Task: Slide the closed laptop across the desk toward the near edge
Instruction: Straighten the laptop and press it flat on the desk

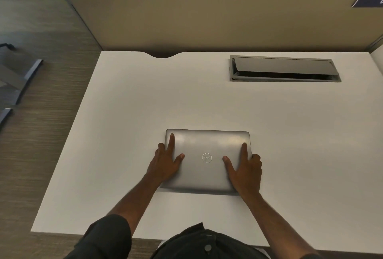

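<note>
we see a dim, evenly lit scene with soft overhead light, so the white desk (269, 134) reads as a dull grey-cream and carries only a faint shadow along the near edge of the laptop (207, 167). a pale sheen lies across the far part of the lid, and both forearms are slightly smeared by motion blur. the wide lens bows the partition (207, 22) and splays the desk edges outward, with the floor (41, 113) soft and streaky.
</note>
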Demonstrator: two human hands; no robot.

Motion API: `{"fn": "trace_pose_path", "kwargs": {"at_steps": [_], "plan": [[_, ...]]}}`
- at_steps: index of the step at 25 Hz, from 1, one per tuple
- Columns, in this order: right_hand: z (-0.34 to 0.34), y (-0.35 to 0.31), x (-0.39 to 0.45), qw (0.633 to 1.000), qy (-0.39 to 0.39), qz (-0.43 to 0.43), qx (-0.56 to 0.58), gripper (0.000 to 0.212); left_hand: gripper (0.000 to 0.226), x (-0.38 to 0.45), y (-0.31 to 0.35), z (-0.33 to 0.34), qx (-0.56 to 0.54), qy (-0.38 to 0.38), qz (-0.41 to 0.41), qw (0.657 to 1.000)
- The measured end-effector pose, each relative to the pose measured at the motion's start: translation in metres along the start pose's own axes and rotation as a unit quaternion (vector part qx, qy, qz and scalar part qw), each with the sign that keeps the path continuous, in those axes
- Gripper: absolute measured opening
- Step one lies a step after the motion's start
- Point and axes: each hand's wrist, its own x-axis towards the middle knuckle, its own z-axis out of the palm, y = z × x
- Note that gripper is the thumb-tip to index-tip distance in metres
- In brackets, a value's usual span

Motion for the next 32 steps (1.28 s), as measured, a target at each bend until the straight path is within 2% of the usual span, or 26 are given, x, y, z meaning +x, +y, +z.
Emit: {"fn": "trace_pose_path", "kwargs": {"at_steps": [5, 18, 24, 27, 32], "plan": [[0.005, 0.002, 0.000, 0.998, 0.015, -0.016, -0.057, 0.087, 0.086, 0.000, 0.004, 0.001, 0.025, 0.004, 0.004, 1.000], [0.009, 0.005, 0.001, 0.996, 0.031, -0.024, -0.086, 0.087, 0.083, -0.005, 0.006, 0.003, 0.066, 0.017, 0.009, 0.998], [0.009, 0.005, 0.002, 0.996, 0.027, -0.033, -0.082, 0.085, 0.082, -0.012, 0.003, 0.007, 0.129, 0.080, 0.025, 0.988], [0.008, 0.003, 0.003, 0.994, 0.015, -0.075, -0.078, 0.085, 0.080, -0.013, 0.000, 0.012, 0.128, 0.115, 0.047, 0.984], [0.000, -0.014, 0.004, 0.988, -0.006, -0.144, -0.056, 0.074, 0.072, -0.011, 0.015, 0.008, 0.131, 0.124, 0.084, 0.980]]}}
